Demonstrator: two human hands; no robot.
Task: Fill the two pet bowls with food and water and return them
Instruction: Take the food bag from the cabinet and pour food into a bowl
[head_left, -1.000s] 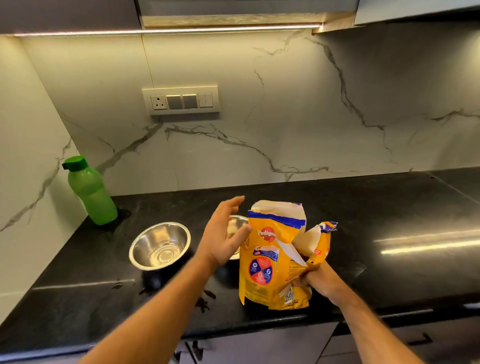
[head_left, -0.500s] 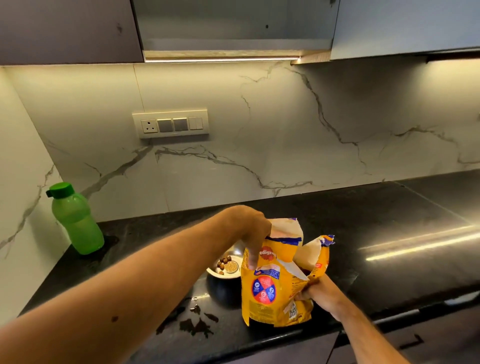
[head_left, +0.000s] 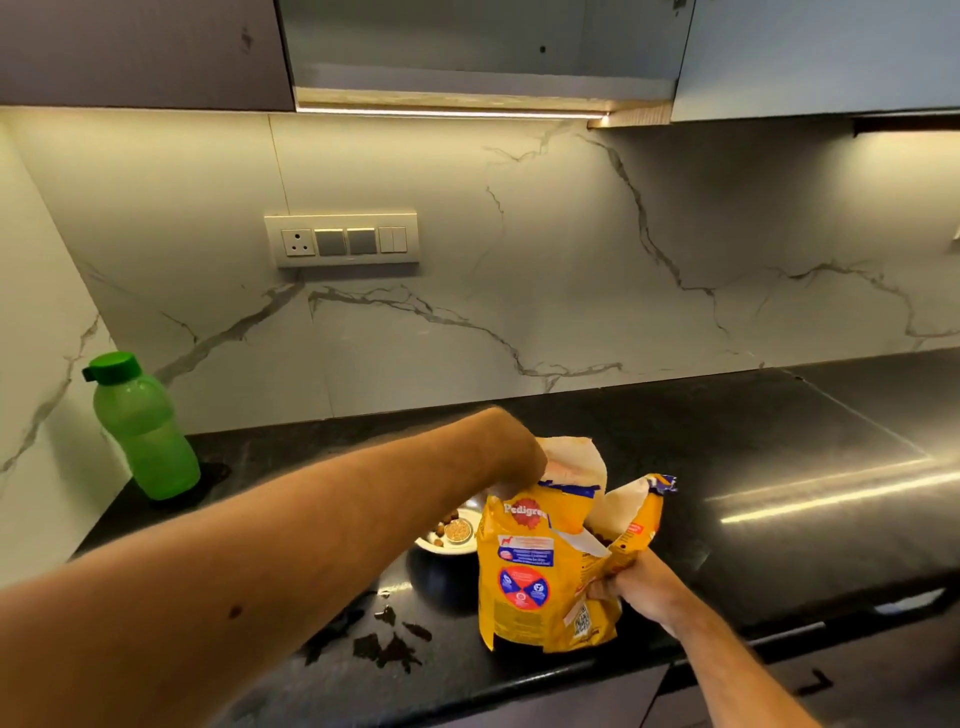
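Observation:
A yellow Pedigree food bag (head_left: 524, 571) stands open on the black countertop (head_left: 779, 467). My right hand (head_left: 639, 587) grips its lower right side. My left hand (head_left: 519, 457) is at the bag's open top, and its fingers dip out of sight behind the front flap. A steel pet bowl (head_left: 425, 543) with some kibble in it sits just behind and left of the bag, mostly covered by the bag and my arm. My left forearm hides the second bowl.
A green water bottle (head_left: 143, 431) with its cap on stands at the back left against the marble wall. Spilled drops (head_left: 384, 644) lie on the counter near the front edge. A switch panel (head_left: 341, 240) is on the wall, with cabinets overhead.
My left hand rose from beside the bag and came down onto its open top. My head tilted up, and my forearm now covers the empty bowl. The right hand kept its hold.

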